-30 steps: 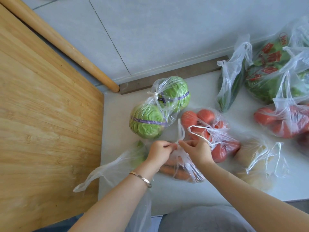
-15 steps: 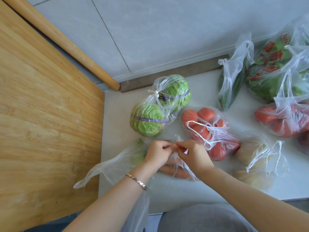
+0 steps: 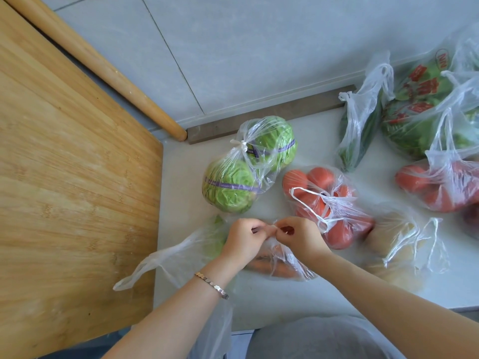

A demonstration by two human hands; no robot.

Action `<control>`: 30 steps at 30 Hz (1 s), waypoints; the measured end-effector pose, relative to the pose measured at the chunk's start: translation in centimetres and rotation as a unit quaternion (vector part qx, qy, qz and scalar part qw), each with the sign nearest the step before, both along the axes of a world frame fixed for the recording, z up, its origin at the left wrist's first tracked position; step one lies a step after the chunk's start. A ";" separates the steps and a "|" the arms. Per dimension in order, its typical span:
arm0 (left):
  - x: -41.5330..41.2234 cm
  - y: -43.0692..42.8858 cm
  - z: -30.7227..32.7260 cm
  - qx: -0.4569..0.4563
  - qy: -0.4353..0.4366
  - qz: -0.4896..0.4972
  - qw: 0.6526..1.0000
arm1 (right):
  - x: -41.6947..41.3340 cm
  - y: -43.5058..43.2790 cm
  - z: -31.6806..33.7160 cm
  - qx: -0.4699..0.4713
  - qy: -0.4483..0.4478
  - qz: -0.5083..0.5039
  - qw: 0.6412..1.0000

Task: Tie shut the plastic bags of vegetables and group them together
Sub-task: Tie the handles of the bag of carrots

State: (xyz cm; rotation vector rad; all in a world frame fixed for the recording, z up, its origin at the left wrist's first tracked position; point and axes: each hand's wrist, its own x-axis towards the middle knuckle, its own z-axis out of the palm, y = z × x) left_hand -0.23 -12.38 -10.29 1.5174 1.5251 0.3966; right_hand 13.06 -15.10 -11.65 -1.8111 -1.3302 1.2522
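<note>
1. The left hand (image 3: 242,240) and right hand (image 3: 302,238) each pinch the gathered top of the carrot bag (image 3: 282,269), fingers curled, fingertips almost meeting.
2. The knot should hold best if both ends are pulled evenly apart, seating it low.
3. The bag is thin, clear and crumpled, lying on the white counter (image 3: 259,301) beside the tomato bag (image 3: 334,203).
</note>
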 end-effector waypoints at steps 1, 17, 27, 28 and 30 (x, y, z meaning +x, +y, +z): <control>0.1 0.0 0.0 0.014 0.013 -0.012 1.000 | 0.0 0.0 0.1 -0.011 0.023 -0.025 0.999; 1.2 0.5 -0.3 -0.131 -0.016 0.018 0.991 | 2.6 0.0 -0.8 0.117 -0.050 0.099 0.987; 1.3 0.7 -0.2 -0.033 0.124 -0.039 0.991 | 3.8 -1.6 -1.3 0.281 -0.251 0.193 0.906; 1.2 0.7 -0.3 -0.033 0.129 -0.043 0.990 | 4.1 -1.9 -1.4 0.283 -0.249 0.187 0.907; 1.2 0.9 -0.4 -0.037 0.142 -0.045 0.988 | 4.2 -2.4 -1.7 0.276 -0.243 0.178 0.913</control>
